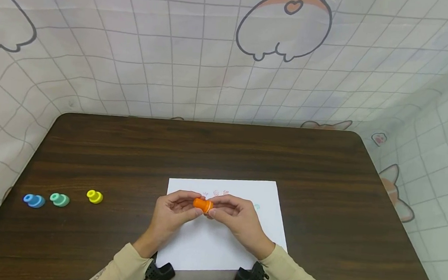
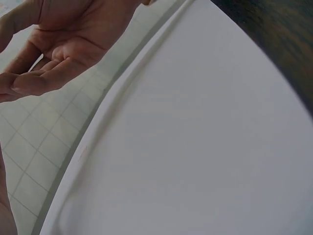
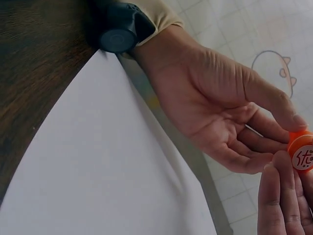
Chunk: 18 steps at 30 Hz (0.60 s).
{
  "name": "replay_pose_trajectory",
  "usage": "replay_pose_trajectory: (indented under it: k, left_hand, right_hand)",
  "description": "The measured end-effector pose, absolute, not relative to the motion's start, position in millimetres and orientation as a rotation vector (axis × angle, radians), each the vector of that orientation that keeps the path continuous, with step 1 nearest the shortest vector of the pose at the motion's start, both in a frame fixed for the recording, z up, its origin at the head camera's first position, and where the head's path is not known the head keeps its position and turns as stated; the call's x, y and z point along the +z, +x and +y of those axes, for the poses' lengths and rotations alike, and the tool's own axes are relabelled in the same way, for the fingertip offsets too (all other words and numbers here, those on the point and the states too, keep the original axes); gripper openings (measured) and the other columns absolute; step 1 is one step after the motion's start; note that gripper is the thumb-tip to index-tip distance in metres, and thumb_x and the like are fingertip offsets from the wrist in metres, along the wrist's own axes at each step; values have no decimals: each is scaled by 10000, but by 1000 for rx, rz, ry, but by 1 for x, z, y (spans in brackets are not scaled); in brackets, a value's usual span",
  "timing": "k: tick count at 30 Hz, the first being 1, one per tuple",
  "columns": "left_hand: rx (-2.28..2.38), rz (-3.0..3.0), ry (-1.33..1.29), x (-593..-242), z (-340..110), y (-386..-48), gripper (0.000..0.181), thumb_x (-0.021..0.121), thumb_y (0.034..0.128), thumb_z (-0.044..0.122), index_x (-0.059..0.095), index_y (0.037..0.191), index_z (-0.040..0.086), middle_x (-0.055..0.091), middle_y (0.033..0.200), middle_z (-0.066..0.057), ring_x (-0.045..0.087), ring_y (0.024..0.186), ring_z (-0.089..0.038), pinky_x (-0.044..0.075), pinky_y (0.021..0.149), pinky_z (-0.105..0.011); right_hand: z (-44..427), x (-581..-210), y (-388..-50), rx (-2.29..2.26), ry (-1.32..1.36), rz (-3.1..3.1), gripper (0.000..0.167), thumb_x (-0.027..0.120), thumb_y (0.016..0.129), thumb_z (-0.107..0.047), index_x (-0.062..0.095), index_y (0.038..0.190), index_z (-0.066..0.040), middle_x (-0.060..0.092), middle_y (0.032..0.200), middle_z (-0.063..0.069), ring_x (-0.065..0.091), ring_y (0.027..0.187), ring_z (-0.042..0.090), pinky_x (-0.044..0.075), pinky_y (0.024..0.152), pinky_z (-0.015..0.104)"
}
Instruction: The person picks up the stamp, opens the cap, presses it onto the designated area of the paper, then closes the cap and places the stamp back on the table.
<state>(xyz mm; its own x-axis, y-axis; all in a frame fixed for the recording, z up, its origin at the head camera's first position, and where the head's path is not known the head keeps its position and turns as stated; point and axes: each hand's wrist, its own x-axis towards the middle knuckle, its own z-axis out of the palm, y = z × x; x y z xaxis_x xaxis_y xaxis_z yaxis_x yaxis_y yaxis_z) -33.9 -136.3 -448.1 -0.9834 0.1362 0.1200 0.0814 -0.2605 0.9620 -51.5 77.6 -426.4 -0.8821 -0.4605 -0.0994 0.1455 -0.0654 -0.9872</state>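
An orange toy stamp [image 1: 202, 204] is held between both hands above a sheet of white paper [image 1: 218, 246]. My left hand [image 1: 175, 209] pinches its narrow handle end between thumb and fingers. At the wider, pale-ringed end, the thumb and fingers of my right hand [image 1: 241, 219] grip it. Red character marks show on the round face of the stamp [image 3: 293, 139] in the right wrist view, where it is cut off by the frame edge. The left wrist view shows a hand above the paper, but not the stamp. Small red printed marks [image 1: 216, 192] and a green one [image 1: 257, 206] are on the paper.
Left of the paper on the dark wooden table [image 1: 127, 149] stand a yellow stamp [image 1: 94, 196], a mint green stamp [image 1: 59, 200] and a blue stamp [image 1: 34, 200]. A white gridded cloth [image 1: 176, 42] with cartoon animals hangs behind and beside the table.
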Motion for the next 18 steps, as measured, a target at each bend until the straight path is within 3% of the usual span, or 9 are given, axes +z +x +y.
replay_pose_trajectory:
  k: [18]
  left_hand:
    - [2428, 1964, 292, -459, -139, -33, 359, 805, 838, -52, 650, 1130, -190, 773, 1042, 119, 747, 946, -45, 627, 877, -216]
  right_hand:
    - [71, -435, -44, -2004, -374, 1949, 323, 766, 931, -116, 701, 1212, 28, 733, 1157, 290, 759, 945, 58, 634, 859, 230]
